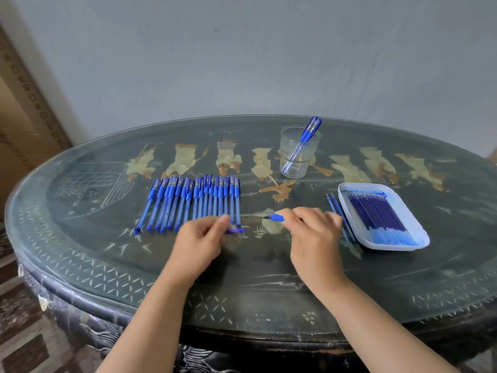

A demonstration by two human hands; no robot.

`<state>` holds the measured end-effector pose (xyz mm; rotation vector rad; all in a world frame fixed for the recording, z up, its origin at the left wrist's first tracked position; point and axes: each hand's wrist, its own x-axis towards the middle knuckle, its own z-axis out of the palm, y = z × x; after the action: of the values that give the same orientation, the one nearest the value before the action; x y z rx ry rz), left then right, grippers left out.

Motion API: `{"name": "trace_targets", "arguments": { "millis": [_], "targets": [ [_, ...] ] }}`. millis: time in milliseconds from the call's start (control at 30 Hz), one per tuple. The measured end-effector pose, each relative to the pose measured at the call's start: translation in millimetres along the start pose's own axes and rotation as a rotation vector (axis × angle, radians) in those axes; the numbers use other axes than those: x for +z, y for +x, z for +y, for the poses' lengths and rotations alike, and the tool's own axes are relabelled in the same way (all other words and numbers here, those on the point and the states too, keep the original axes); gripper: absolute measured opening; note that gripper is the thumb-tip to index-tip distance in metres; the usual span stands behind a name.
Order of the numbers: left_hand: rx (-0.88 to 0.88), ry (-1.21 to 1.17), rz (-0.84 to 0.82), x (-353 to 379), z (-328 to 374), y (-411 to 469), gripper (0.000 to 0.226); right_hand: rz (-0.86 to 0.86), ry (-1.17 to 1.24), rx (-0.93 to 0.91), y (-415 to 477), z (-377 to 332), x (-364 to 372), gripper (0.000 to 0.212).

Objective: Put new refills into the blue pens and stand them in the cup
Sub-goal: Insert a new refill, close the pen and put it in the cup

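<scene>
I am looking down on a dark oval glass-topped desk with pale inlaid figures, its near rim curving under my forearms and its far rim lying close to the grey wall. A bare stretch of desk is lying open between my hands and the near rim, and more is lying open to the left of the row of blue capped pens. That row is lying side by side just beyond my left hand. My left fingers are curling together around a blurred blue pen piece at the row's right end. My right hand is sitting near it, its fingers pinching a short blue pen tip section that is pointing left. Two loose refills are lying between that hand and the white plastic tray of blue refills. Farther back, a clear plastic cup is holding one blue pen, leaning right.
</scene>
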<state>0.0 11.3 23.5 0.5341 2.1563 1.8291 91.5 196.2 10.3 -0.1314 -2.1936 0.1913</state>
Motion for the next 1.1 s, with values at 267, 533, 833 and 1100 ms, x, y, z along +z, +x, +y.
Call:
{"name": "trace_targets", "arguments": {
  "millis": [267, 533, 833, 1100],
  "targets": [
    [0.291, 0.356, -0.021, 12, -2, -2, 0.007, 0.025, -0.016, 0.033, 1, 2, 2, 0.029],
    [0.52, 0.689, 0.016, 14, -12, 0, 0.015, -0.056, 0.002, 0.006, 0, 2, 2, 0.021],
    [0.39, 0.437, 0.041, 16, 6, -5, 0.033, -0.152, 0.054, -0.044, -1, 3, 5, 0.023],
    [0.328, 0.401, 0.056, 26, 15, -3, 0.004, -0.146, 0.094, -0.096, 0, -1, 1, 0.025]
  ]
}}
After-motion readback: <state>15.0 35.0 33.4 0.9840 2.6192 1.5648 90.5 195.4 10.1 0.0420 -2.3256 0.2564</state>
